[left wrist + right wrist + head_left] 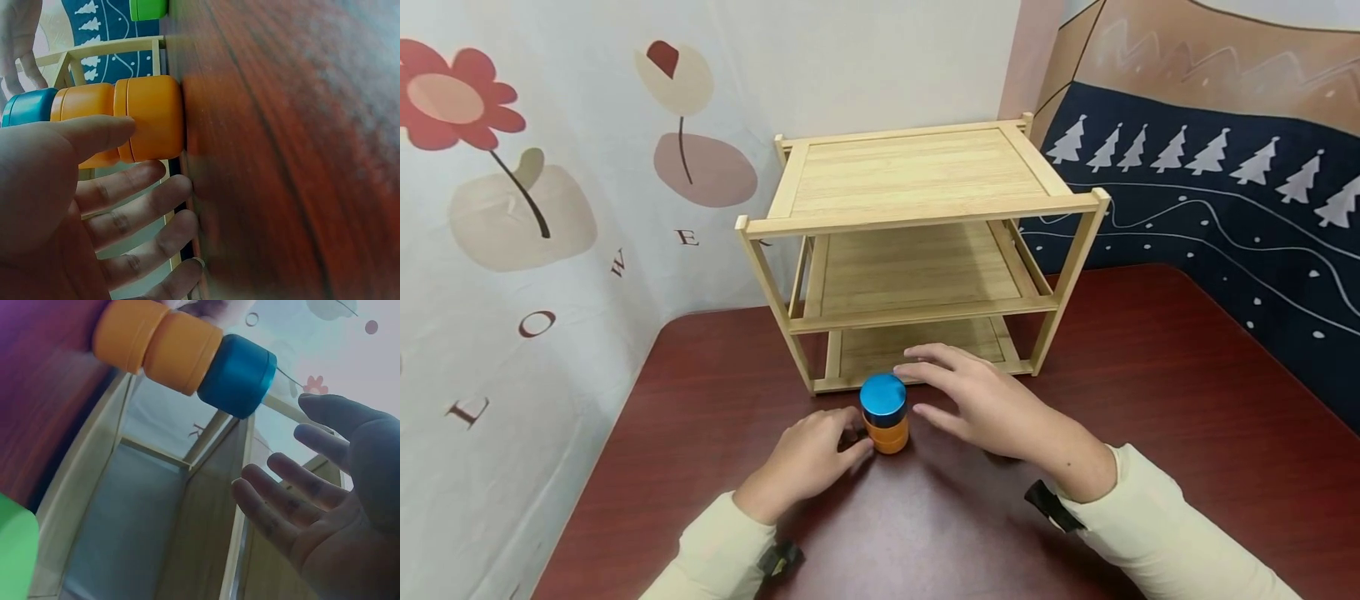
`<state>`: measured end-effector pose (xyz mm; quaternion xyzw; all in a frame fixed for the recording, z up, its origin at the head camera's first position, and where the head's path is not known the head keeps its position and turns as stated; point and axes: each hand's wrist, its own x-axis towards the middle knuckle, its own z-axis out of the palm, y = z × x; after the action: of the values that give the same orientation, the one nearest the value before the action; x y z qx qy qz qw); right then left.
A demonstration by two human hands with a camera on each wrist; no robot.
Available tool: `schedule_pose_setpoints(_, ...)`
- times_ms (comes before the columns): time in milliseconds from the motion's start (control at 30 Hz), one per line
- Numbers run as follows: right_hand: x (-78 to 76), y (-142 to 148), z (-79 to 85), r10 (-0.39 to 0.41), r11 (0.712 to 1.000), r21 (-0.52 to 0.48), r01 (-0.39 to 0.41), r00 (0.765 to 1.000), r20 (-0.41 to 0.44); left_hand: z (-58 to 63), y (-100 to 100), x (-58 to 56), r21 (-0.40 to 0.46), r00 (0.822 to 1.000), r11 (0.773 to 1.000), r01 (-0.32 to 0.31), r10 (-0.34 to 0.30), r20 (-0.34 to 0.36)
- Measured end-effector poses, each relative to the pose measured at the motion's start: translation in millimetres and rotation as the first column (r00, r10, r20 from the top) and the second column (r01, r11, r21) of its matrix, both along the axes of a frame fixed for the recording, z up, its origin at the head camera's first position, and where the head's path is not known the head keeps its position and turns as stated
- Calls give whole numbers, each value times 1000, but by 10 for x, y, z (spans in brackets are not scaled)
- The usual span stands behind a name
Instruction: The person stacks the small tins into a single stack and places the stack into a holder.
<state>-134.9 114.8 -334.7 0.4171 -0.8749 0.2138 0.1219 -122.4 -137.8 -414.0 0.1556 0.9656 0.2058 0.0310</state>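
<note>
A blue canister tops an upright stack on the table, above two orange canisters; the lower orange one stands on the tabletop, with the upper orange one between. My left hand is at the stack's left side, thumb and index fingertips right at the lower orange canister, the other fingers loosely spread. To the right of the blue canister, my right hand hovers with fingers apart, holding nothing. In the right wrist view a gap shows between its fingertips and the blue canister.
A three-tier wooden shelf stands just behind the stack. A green object sits on the dark red table, hidden in the head view by my right arm. Printed cloth hangs behind the table.
</note>
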Motion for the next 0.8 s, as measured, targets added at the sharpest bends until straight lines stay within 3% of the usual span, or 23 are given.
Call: schedule_pose_setpoints(800, 57, 191, -33, -29, 999, 37, 31, 998, -53, -6, 1, 3, 11, 1000, 1000, -5, 5, 13)
